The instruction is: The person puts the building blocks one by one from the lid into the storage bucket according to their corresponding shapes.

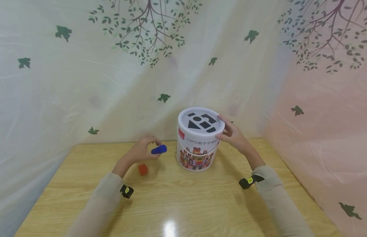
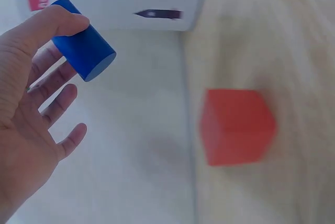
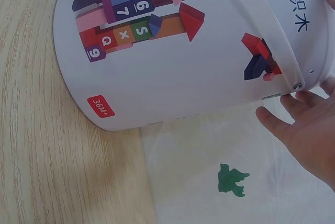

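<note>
A blue cylinder block (image 1: 159, 149) is pinched between the thumb and fingers of my left hand (image 1: 144, 149), held above the table beside the bucket. In the left wrist view, the blue cylinder (image 2: 86, 46) tilts and the hand's lower fingers are free of it. My right hand (image 1: 234, 136) holds the rim of the white block bucket (image 1: 198, 149) at its right side. The bucket stands upright, and its lid (image 1: 190, 116) has dark cut-out shapes, among them a circle, a triangle and rectangles. On the table, below my left hand, lies a red block (image 1: 143, 169).
The wooden table (image 1: 183, 200) meets a hanging cloth (image 1: 127, 92) printed with leaves and birds, behind and to the right. A thin white handle (image 1: 198, 154) hangs across the bucket's front. Both wrists wear small black cameras.
</note>
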The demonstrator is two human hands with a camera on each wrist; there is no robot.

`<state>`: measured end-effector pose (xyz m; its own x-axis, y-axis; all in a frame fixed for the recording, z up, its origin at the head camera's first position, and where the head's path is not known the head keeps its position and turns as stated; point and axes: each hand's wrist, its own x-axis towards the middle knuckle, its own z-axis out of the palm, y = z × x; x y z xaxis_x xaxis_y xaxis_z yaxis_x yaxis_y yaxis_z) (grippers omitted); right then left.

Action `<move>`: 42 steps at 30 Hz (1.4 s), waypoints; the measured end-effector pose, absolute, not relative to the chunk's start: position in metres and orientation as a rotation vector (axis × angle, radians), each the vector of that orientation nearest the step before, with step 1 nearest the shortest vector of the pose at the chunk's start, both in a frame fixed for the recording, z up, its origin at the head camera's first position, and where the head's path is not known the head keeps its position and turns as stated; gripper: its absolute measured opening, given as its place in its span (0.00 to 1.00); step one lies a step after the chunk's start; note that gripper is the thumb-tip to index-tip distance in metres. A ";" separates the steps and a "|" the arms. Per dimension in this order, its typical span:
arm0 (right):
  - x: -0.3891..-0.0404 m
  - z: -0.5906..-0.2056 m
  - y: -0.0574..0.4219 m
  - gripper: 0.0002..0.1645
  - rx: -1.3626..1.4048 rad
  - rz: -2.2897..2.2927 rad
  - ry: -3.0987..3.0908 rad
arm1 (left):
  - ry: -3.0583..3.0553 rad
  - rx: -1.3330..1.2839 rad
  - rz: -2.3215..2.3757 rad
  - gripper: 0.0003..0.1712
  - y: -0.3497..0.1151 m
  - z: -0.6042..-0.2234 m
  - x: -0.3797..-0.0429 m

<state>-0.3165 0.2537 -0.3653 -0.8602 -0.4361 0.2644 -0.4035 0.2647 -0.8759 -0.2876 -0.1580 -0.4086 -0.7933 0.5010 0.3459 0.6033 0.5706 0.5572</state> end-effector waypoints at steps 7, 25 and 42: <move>-0.316 -0.364 0.255 0.51 -0.812 -1.720 2.460 | -2.532 -0.902 -1.081 0.19 -0.150 -0.377 -0.290; -0.316 -0.364 0.255 0.51 -0.827 -1.727 2.462 | -2.288 -0.822 -1.074 0.22 -0.104 -0.310 -0.300; -0.315 -0.367 0.253 0.51 -0.827 -1.740 2.447 | -2.329 -0.709 -0.917 0.27 -0.051 -0.290 -0.316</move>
